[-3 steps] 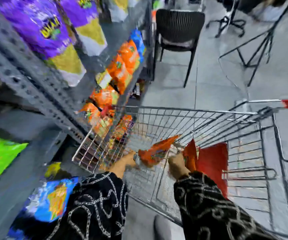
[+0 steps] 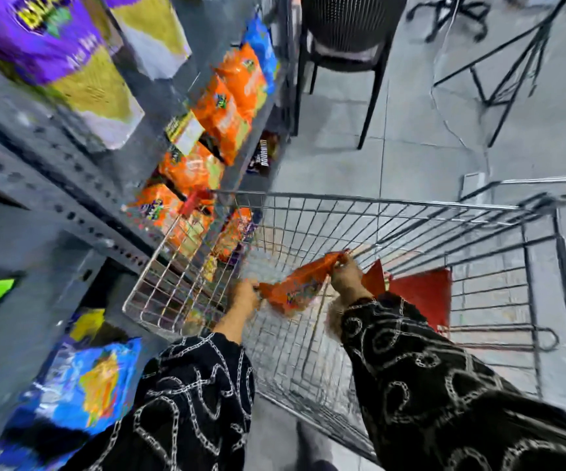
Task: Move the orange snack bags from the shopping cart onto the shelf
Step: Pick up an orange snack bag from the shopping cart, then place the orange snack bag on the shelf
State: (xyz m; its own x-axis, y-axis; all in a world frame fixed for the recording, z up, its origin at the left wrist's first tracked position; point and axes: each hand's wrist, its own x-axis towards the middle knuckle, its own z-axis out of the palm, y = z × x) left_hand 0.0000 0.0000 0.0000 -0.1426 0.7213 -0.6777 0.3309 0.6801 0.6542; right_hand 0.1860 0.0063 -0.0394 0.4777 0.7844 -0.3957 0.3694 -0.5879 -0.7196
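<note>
Shelving runs down the left side, and orange bags already stand in a row on its middle tier, with purple and blue packs above and below. Beside it sits the cart, its wire basket pressed close to the shelf edge. Over the basket, the left hand pinches the lower end of one orange bag, and the right hand grips its upper end, so the bag hangs tilted between them, clear of the cart floor. Just right of that hand, another orange bag pokes up against the red seat flap; blur makes it hard to say whether it is touched.

By my judgement the lifting step is in hand: the bag is picked up but not yet out of the cart. The next move calls for raising it over the rim, swinging it left, and setting it upright in a gap among the shelved bags.
</note>
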